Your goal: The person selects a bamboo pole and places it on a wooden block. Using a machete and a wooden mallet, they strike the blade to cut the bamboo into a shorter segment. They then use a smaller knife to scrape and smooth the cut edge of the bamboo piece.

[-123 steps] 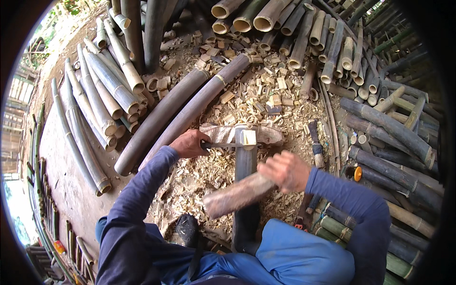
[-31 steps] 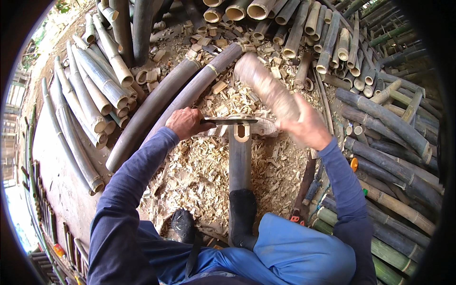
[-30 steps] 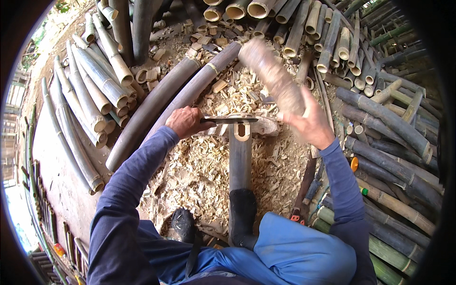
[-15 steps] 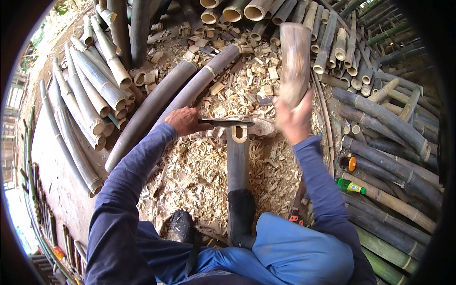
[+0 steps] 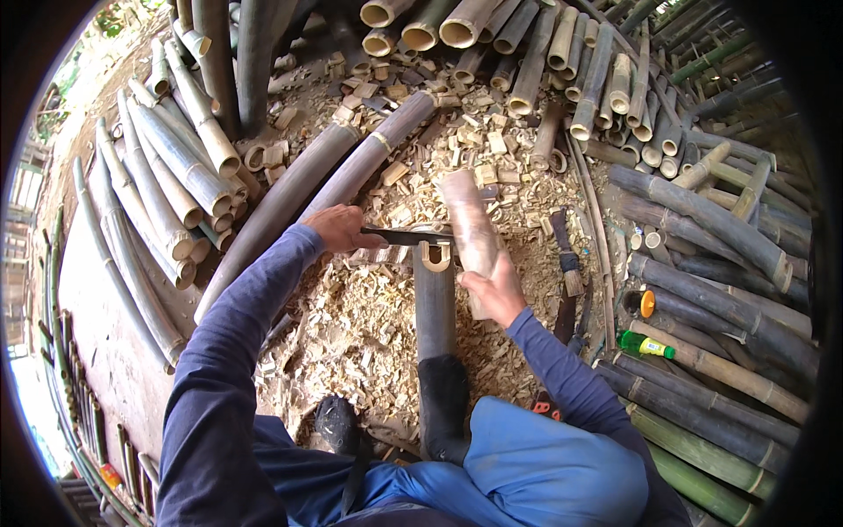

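My left hand (image 5: 337, 229) is closed around the handle of a knife (image 5: 399, 238). Its dark blade lies crosswise at the notched, U-shaped end of a bamboo pole (image 5: 435, 307) standing out between my legs. A wooden club (image 5: 471, 215), blurred by motion, is gripped in my right hand (image 5: 499, 292) just right of the pole's end. The club overlaps the blade's tip, so I cannot tell whether they touch. The pole's near part disappears against my dark boot (image 5: 445, 413).
Wood chips (image 5: 360, 334) cover the ground. Two thick bamboo poles (image 5: 299, 189) lie to the left. Stacked bamboo (image 5: 694, 378) fills the right side, with a green bottle (image 5: 645, 343) on it. Another knife in a dark sheath (image 5: 566, 255) lies right of the club.
My right hand has swung the club down and to the left, from raised to beside the blade. My left hand still holds the knife across the pole's end.
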The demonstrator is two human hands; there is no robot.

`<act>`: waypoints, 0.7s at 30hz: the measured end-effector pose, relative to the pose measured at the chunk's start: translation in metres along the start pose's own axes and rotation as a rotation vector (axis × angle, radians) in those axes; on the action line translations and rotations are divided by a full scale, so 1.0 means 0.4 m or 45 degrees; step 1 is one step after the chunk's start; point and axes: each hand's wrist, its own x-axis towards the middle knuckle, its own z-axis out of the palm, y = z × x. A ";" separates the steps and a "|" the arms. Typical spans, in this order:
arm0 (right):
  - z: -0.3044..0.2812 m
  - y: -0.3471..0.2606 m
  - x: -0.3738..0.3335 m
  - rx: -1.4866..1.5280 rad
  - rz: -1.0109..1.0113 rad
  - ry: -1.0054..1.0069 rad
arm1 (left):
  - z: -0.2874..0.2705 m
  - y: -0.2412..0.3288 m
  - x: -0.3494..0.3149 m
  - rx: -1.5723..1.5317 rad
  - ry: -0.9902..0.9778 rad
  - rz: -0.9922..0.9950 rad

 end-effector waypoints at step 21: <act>-0.173 -0.050 -0.014 0.502 0.252 -0.309 | 0.137 0.093 -0.214 0.040 0.754 0.008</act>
